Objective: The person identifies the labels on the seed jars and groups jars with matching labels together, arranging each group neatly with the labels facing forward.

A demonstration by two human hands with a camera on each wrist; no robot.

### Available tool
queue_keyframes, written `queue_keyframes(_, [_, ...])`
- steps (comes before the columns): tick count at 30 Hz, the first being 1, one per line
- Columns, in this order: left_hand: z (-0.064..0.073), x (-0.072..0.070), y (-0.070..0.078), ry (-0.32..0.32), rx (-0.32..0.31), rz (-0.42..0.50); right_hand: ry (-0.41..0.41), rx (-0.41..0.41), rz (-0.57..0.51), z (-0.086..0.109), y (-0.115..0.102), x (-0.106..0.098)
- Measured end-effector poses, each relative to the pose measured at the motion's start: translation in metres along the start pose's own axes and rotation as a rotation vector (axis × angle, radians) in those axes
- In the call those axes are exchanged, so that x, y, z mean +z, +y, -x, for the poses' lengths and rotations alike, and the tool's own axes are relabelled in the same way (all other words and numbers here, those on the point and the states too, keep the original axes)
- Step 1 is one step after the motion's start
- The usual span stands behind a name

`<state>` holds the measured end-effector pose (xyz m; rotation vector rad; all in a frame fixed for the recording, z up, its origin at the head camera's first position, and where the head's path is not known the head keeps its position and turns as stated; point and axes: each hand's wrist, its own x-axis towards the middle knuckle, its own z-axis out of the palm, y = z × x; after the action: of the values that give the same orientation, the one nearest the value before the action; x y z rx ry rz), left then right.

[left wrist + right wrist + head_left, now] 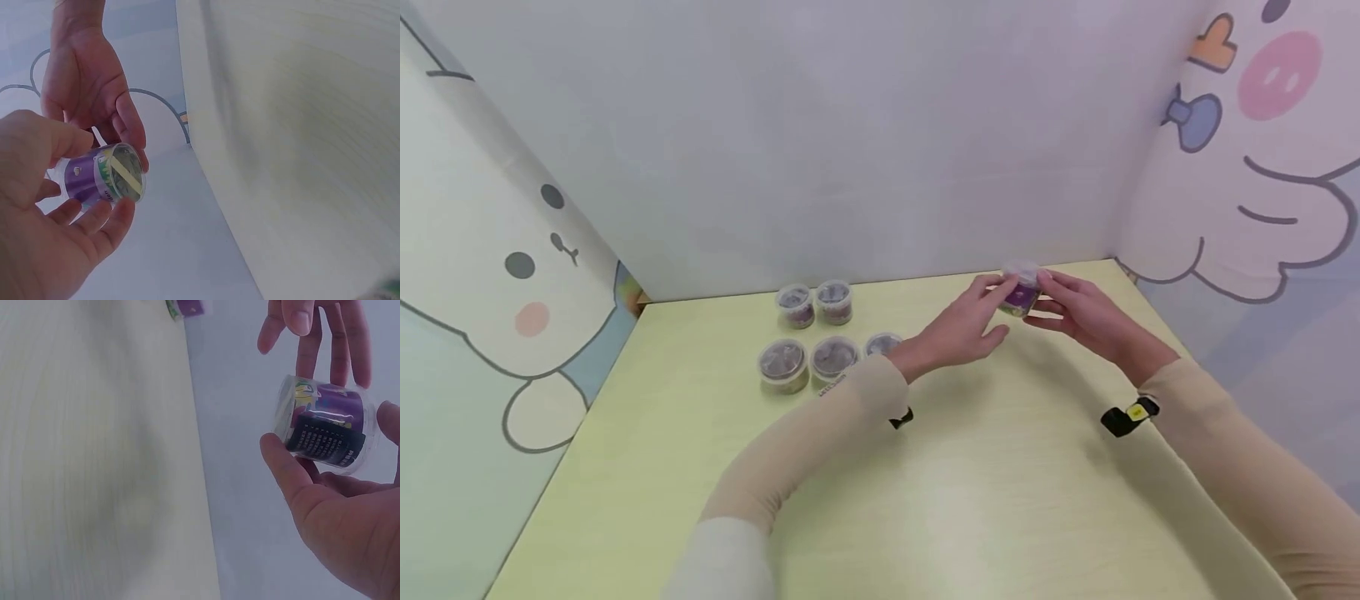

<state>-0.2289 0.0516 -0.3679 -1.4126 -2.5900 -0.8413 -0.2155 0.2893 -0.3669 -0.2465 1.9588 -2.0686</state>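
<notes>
Above the table's far right part, my right hand (1093, 321) holds a small clear plastic tub (1021, 298) between its thumb and fingers. The tub has a purple printed label; in the right wrist view a black panel with pale lettering (328, 440) also shows. Through one end, in the left wrist view, I see greenish contents and a pale strip (127, 176). My left hand (958, 329) meets the tub from the left. Its fairly straight fingers (339, 356) touch the tub's side, while its thumb stands apart from it.
Several similar lidded tubs stand on the table left of my hands: two at the back, such as this tub (834, 302), and a nearer row with this tub (783, 367). My left sleeve (820, 433) overlaps that row. Walls with cartoon figures enclose the pale table (985, 492).
</notes>
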Motion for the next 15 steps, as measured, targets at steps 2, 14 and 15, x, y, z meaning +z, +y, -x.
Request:
queue_keyframes(2, [0.010,-0.011,-0.002,0.018,0.025,-0.022,-0.014,-0.008,0.000,-0.005,-0.003,0.010])
queue_keyframes(14, [0.067,-0.063,-0.016,0.116,-0.033,0.068,-0.123,-0.031,-0.021,-0.033,-0.017,0.072])
queue_keyframes(15, [0.071,-0.065,-0.018,0.124,-0.049,0.114,-0.119,-0.021,-0.022,-0.034,-0.019,0.079])
